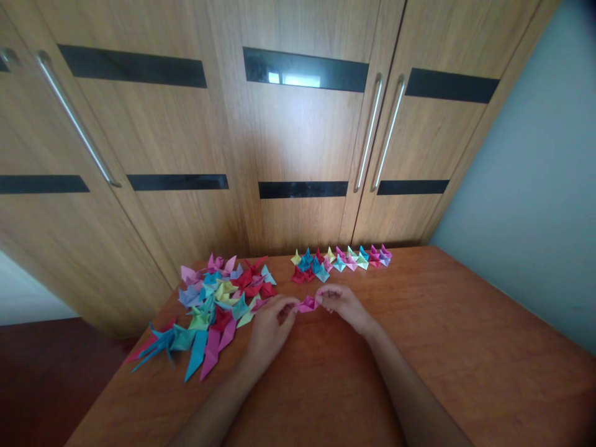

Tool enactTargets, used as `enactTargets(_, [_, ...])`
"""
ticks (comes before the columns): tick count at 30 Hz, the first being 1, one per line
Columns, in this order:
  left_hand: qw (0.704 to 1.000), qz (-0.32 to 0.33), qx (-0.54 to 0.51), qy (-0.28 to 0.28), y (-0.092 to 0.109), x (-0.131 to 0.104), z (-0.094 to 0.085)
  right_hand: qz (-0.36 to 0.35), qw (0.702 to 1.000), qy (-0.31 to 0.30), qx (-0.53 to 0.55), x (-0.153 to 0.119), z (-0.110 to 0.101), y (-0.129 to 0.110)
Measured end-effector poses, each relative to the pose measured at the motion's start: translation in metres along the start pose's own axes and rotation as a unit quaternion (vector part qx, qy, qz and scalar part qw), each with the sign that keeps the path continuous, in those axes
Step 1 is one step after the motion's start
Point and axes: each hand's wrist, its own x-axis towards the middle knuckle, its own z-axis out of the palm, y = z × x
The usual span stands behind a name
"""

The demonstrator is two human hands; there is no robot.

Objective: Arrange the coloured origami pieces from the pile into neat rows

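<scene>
A small pink origami boat (308,304) is held between my two hands above the wooden table. My left hand (274,323) pinches its left tip between thumb and fingers. The right tip is pinched by my right hand (342,304). Just left of my left hand lies a heap of folded paper pieces (223,298) in pink, red, blue, green, yellow and purple, some with long pointed ends. Beyond my hands stand rows of small origami boats (321,268) in several colours, shaped much like the held one.
The brown wooden table (447,347) reaches back to a wooden wardrobe (307,136) with metal handles (388,133) and black strips. A pale wall (535,186) borders the table's right side. Dark floor (56,366) shows past its left edge.
</scene>
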Motion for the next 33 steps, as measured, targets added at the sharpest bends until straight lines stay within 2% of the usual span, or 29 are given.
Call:
enactTargets(6, [0.998, 0.047, -0.004, -0.052, 0.009, -0.004, 0.002, 0.028, 0.998, -0.044, 0.038, -0.002, -0.01, 0.003])
enactTargets(13, [0.987, 0.094, -0.001, -0.131, 0.019, 0.003, 0.011, 0.047, 0.998, -0.038, 0.02, 0.001, -0.019, 0.004])
enactTargets(15, [0.985, 0.103, 0.017, -0.14, 0.022, 0.011, 0.018, 0.048, 0.999, 0.005, -0.01, 0.004, -0.027, 0.009])
enactTargets(17, [0.983, 0.108, 0.041, -0.141, 0.024, 0.022, 0.026, 0.041, 0.992, 0.098, -0.069, 0.006, -0.04, 0.016])
enactTargets(20, [0.98, 0.115, 0.09, -0.135, 0.028, 0.043, 0.043, 0.029, 0.947, 0.243, -0.207, 0.006, -0.061, 0.029])
enactTargets(22, [0.976, 0.117, 0.129, -0.132, 0.031, 0.057, 0.055, 0.043, 0.914, 0.286, -0.286, 0.005, -0.071, 0.035])
enactTargets(25, [0.964, 0.102, 0.203, -0.14, 0.036, 0.075, 0.072, 0.084, 0.887, 0.283, -0.354, 0.003, -0.076, 0.04])
enactTargets(28, [0.953, 0.073, 0.252, -0.151, 0.038, 0.087, 0.085, 0.107, 0.87, 0.265, -0.401, 0.003, -0.072, 0.041])
enactTargets(33, [0.942, 0.037, 0.289, -0.167, 0.038, 0.099, 0.097, 0.114, 0.857, 0.256, -0.432, 0.004, -0.067, 0.038])
